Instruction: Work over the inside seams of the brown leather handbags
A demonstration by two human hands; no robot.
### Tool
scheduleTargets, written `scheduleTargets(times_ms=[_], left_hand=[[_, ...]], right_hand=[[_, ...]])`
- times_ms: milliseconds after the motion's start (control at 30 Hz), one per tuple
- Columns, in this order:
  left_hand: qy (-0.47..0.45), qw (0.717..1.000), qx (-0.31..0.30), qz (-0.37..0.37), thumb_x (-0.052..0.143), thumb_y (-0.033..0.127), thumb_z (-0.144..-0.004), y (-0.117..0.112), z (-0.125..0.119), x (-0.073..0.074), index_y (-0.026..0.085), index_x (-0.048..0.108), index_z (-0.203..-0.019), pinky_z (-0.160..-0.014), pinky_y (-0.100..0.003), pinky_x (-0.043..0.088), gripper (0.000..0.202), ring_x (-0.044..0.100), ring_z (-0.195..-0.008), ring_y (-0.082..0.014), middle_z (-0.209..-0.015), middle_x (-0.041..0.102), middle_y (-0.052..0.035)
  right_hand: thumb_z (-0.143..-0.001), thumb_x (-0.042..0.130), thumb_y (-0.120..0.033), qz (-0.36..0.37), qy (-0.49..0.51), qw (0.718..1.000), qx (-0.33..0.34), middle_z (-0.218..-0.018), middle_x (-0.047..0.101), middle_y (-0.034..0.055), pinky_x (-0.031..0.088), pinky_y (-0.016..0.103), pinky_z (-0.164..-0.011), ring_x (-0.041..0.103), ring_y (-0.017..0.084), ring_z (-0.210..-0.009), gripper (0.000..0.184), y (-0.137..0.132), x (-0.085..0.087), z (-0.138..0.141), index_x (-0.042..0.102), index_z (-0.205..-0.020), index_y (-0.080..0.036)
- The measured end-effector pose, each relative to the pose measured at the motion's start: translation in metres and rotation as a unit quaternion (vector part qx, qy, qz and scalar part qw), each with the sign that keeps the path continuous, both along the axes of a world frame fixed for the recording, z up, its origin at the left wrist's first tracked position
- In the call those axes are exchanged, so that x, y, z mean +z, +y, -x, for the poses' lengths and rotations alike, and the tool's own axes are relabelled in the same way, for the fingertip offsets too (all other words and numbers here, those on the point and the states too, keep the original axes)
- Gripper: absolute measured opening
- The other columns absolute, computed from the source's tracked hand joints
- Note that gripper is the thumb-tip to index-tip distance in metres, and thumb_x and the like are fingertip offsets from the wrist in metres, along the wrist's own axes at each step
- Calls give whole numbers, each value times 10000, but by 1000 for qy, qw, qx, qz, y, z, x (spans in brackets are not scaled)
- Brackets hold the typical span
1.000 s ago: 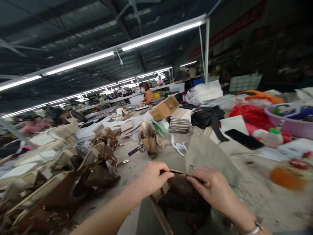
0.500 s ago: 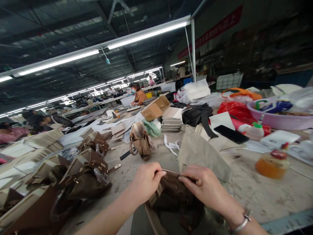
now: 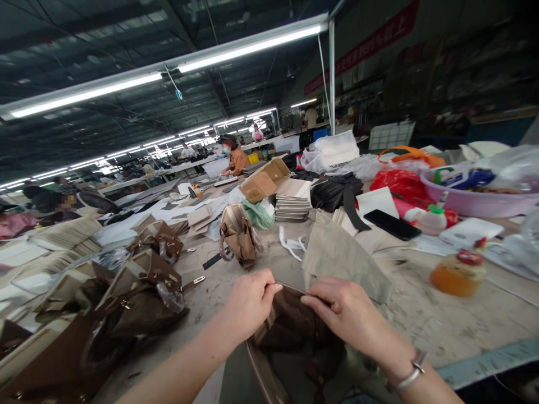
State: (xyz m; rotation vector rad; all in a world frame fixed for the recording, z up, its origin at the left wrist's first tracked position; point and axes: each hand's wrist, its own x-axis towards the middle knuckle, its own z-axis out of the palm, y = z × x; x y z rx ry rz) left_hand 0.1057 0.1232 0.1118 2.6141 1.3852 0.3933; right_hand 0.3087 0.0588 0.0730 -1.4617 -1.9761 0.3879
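A dark brown bag (image 3: 295, 336) lies open at the near edge of the worktable (image 3: 438, 325). My left hand (image 3: 249, 303) pinches its far rim from the left, fingers closed. My right hand (image 3: 347, 314) grips the same rim from the right, a metal bracelet at the wrist. Both hands nearly meet at the top edge. The inside of the bag is dark, and what it holds cannot be made out.
Several brown bags (image 3: 143, 292) pile at the left, and another (image 3: 238, 235) stands upright ahead. A grey cloth (image 3: 341, 258), a black phone (image 3: 391, 224), an orange jar (image 3: 457, 274), a pink basin (image 3: 484, 202) and stacked sheets (image 3: 292, 205) lie around. Other workers sit at far tables.
The view has swung slightly right and steadied. Both hands stay gripped on the bag's rim, having shifted a little to the left in the picture.
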Motion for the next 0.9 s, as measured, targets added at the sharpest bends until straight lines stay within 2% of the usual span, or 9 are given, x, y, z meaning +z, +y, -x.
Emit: scheduleTargets(times_ms=[200,267,400,500,567,633,667,800,900], left_hand=[[10,1000,9,-10,529,268,-880,0,-3,0,214,541,-724,-596,-275,315,165,566,-680,-165,-702,618,23],[8,1000,8,-16,531,260,-876,-1,-3,0,214,536,-721,-588,-278,313,162,563,-675,-166,-700,616,24],[-19,1000,7,0,554,263,-861,-1,-3,0,211,543,-705,-612,-283,345,165,570,-685,-174,-689,617,21],[-138,988,-13,71,614,244,-813,-3,2,3,228,553,-869,-743,-270,426,84,602,-839,-172,-927,653,12],[-184,975,-14,121,699,253,-737,-7,7,6,264,486,-1102,-853,-288,441,422,587,-980,-186,-1197,569,-9],[-131,981,6,143,772,274,-654,-13,14,11,293,397,-1232,-918,-345,424,690,550,-1068,-232,-1292,503,-28],[-89,985,16,144,779,267,-640,-16,17,13,296,385,-1247,-935,-370,409,724,534,-1090,-252,-1277,518,-34],[-33,987,-16,158,632,128,-744,-22,22,22,291,404,-1193,-946,-347,369,529,512,-1123,-222,-1179,593,-15],[-38,985,-48,163,629,121,-742,-19,17,24,304,461,-1115,-844,-291,392,447,550,-1014,-198,-1076,621,31]], right_hand=[[-879,446,-569,26,-49,998,-4,-755,601,-18,320,268,-609,557,154,-723,334,-6,11,2,618,-903,-284],[-906,431,-515,6,-86,996,-30,-772,616,-17,311,279,-609,570,165,-738,284,-4,11,7,617,-936,-302],[-932,445,-333,-41,-145,986,-65,-727,620,-10,292,302,-610,574,178,-729,257,4,7,18,606,-752,-246],[-910,479,-253,-63,-156,983,-69,-682,605,-7,275,311,-599,559,179,-682,243,8,6,21,585,-693,-226],[-902,489,-236,-70,-147,985,-64,-683,604,-6,272,308,-599,553,173,-676,231,7,6,20,583,-691,-222],[-899,492,-231,-77,-131,987,-55,-680,597,-9,276,300,-610,546,165,-673,233,4,7,19,573,-681,-218],[-897,493,-228,-79,-123,988,-49,-673,592,-12,278,297,-615,540,161,-664,236,1,8,19,567,-673,-218],[-892,494,-239,-85,-115,989,-38,-645,571,-21,256,298,-600,509,155,-618,246,-12,12,13,545,-652,-222],[-895,497,-255,-76,-121,989,-45,-649,575,-21,252,296,-591,523,154,-636,246,-14,10,7,547,-656,-221]])
